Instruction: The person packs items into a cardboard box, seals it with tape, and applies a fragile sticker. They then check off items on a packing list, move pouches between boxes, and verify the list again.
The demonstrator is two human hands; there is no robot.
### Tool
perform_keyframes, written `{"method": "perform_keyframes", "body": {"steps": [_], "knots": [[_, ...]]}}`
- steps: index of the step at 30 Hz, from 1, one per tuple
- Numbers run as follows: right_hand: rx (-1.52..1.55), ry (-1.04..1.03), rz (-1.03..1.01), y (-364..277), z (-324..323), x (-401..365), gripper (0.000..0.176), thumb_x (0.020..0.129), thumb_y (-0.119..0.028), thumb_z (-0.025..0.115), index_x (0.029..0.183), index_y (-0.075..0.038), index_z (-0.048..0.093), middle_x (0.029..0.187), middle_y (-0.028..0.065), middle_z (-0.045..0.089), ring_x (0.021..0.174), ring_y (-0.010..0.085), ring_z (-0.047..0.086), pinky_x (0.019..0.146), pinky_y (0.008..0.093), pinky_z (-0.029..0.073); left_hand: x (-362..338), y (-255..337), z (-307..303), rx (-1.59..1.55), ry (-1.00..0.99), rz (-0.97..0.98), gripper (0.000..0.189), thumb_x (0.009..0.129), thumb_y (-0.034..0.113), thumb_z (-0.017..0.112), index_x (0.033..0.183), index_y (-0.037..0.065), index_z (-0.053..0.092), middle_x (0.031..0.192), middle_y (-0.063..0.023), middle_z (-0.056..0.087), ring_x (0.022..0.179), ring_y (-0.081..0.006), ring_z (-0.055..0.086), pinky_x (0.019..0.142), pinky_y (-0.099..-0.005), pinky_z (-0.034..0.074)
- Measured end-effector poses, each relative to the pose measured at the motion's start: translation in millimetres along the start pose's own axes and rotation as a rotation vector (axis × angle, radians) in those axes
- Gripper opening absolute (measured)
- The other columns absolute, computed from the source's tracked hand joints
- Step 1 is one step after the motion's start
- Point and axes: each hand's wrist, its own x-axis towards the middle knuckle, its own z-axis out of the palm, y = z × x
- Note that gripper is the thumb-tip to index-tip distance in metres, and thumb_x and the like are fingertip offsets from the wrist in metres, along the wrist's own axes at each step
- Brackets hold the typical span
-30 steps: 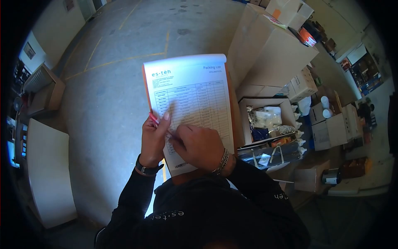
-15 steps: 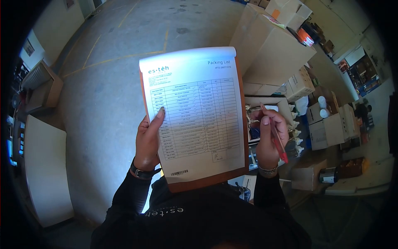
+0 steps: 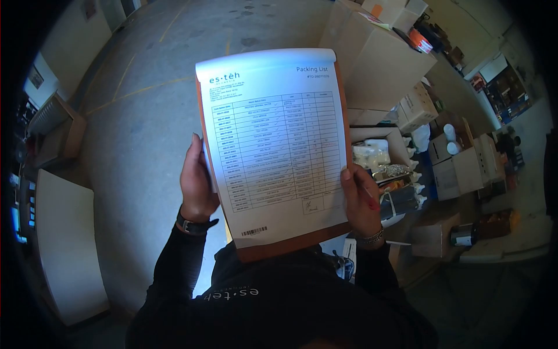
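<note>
A brown clipboard [image 3: 273,251] carries a printed packing list [image 3: 273,218] with a table, tick marks beside several rows and a signature box low on the right. My left hand [image 3: 197,179] supports the board at its left edge, thumb upright alongside, the other fingers hidden behind. On the opposite edge my right hand [image 3: 361,205] is closed, its thumb on the front. A red pen [image 3: 372,203] stays in that hand, mostly hidden by the fingers. The upper sheets are folded over the clipboard's top edge.
Right of the clipboard stands an open carton [image 3: 388,135] holding wrapped packages and pouches. A tall cardboard box [image 3: 372,64] rises behind it. More cartons [image 3: 456,174] stand farther right. A pale panel [image 3: 67,244] is at the left, above concrete floor [image 3: 133,151].
My right hand has come in to grip the clipboard's right edge, with the pen turned mostly out of sight. My left thumb has left the page, and the clipboard has shifted slightly up.
</note>
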Motion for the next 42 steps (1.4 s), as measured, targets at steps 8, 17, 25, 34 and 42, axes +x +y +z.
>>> {"method": "perform_keyframes", "body": {"steps": [8, 17, 25, 34, 42], "knots": [[0.077, -0.003, -0.078, 7.3, -41.7, -20.0, 0.033, 0.103, -0.030, 0.055, 0.109, 0.002, 0.062, 0.094, 0.0042, 0.064, 0.090, 0.0091, 0.057, 0.083, 0.0264, 0.045, 41.8, 23.5, -17.8, 0.611, -0.089, 0.300, 0.026, 0.101, 0.015, 0.052, 0.120, -0.001, 0.062, 0.098, -0.0061, 0.072, 0.088, -0.0111, 0.066, 0.077, -0.0274, 0.052], [0.082, 0.005, -0.122, -4.1, -67.6, -48.3, 0.034, 0.103, -0.028, 0.054, 0.117, 0.002, 0.062, 0.102, 0.0054, 0.065, 0.098, 0.0108, 0.059, 0.088, 0.0277, 0.045, 75.2, 123.4, 114.2, 0.992, -0.662, 1.114, 0.027, 0.085, -0.001, 0.072, 0.112, 0.000, 0.068, 0.105, -0.0129, 0.072, 0.104, -0.0255, 0.068, 0.095, -0.0406, 0.054], [1.020, -0.141, 0.126, 50.8, -147.6, -97.0, 0.035, 0.094, -0.013, 0.063, 0.126, 0.000, 0.056, 0.111, 0.0072, 0.064, 0.105, 0.0154, 0.062, 0.093, 0.0313, 0.050, -56.5, -11.5, 178.8, 1.526, -1.333, 1.284, 0.038, 0.066, 0.032, 0.089, 0.100, 0.022, 0.073, 0.144, -0.0115, 0.053, 0.146, -0.0454, 0.025, 0.119, -0.0609, 0.013], [0.369, 0.066, -0.225, 26.5, -158.9, -134.6, 0.037, 0.102, -0.023, 0.052, 0.128, 0.003, 0.056, 0.114, 0.0090, 0.065, 0.101, 0.0147, 0.063, 0.089, 0.0289, 0.052, -86.7, -51.2, 124.0, 0.619, -0.355, 0.621, 0.042, 0.086, 0.010, 0.064, 0.117, 0.012, 0.035, 0.133, -0.0162, 0.048, 0.135, -0.0330, 0.042, 0.116, -0.0488, 0.030], [0.421, -0.047, -0.220, 18.3, -160.8, -146.3, 0.034, 0.099, -0.014, 0.052, 0.129, 0.002, 0.053, 0.117, 0.0115, 0.062, 0.112, 0.0191, 0.059, 0.099, 0.0338, 0.045, -122.0, -87.4, 119.0, 0.226, -0.339, -0.022, 0.049, 0.099, 0.020, 0.053, 0.142, 0.001, 0.040, 0.133, -0.0151, 0.056, 0.120, -0.0206, 0.057, 0.097, -0.0357, 0.047]]}}
